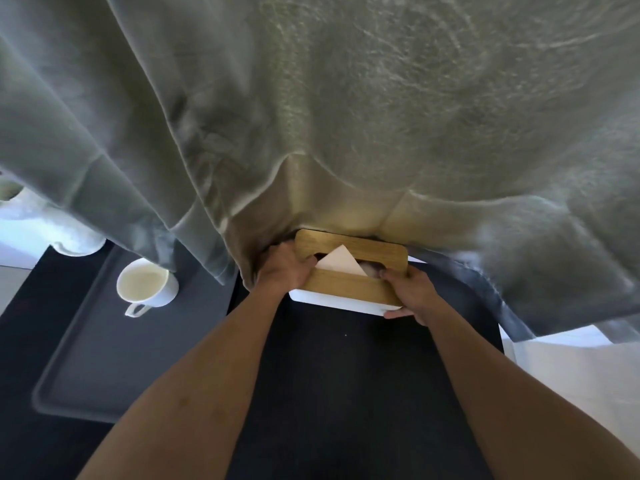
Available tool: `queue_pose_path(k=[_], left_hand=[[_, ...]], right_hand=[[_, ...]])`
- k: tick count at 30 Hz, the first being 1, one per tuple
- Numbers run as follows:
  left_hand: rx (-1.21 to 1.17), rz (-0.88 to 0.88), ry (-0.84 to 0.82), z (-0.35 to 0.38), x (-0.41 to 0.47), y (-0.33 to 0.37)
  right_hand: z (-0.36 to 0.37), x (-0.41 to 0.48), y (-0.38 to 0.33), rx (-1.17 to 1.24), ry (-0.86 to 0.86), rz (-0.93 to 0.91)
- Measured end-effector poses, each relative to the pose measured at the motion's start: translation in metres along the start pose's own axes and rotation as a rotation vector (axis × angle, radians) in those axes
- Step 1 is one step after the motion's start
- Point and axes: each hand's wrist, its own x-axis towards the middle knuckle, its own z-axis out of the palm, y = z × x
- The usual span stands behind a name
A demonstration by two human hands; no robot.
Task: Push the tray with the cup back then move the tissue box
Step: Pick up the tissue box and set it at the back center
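Both hands, left hand (284,268) and right hand (412,294), grip the tissue box (349,271), seemingly against the curtain (346,116).

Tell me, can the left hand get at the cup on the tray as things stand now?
Probably yes, but not at once. The left hand is holding the tissue box together with the right hand. The cup stands uncovered on the tray to its left, with nothing between them.

the curtain (346,116) hides the box's (349,282) far edge and the tray's (104,358) far end. the left hand (284,268) covers the box's left end, the right hand (412,292) its right corner. a white thing (79,242) behind the cup (149,282) is mostly hidden.
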Motion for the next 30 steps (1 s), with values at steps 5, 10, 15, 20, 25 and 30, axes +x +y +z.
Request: queue_pose_path(k=[5, 10, 15, 20, 25, 30], left_hand=[[0.009, -0.023, 0.005, 0.000, 0.006, 0.002], [-0.002, -0.028, -0.006, 0.002, 0.009, 0.000], [-0.034, -0.040, -0.009, 0.004, 0.006, -0.001], [-0.076, -0.001, -0.011, 0.009, -0.007, -0.009], [-0.047, -0.032, -0.005, 0.006, -0.022, -0.010], [0.016, -0.001, 0.026, -0.004, -0.046, -0.012]], right_hand=[[-0.003, 0.008, 0.001, 0.066, 0.009, -0.008], [-0.006, 0.009, 0.000, 0.075, -0.026, -0.021], [-0.002, 0.006, 0.005, 0.109, 0.006, -0.036], [0.007, -0.003, 0.010, -0.001, 0.118, -0.103], [0.006, -0.021, 0.014, -0.095, 0.162, -0.154], [0.002, -0.048, 0.009, -0.078, 0.179, -0.179]])
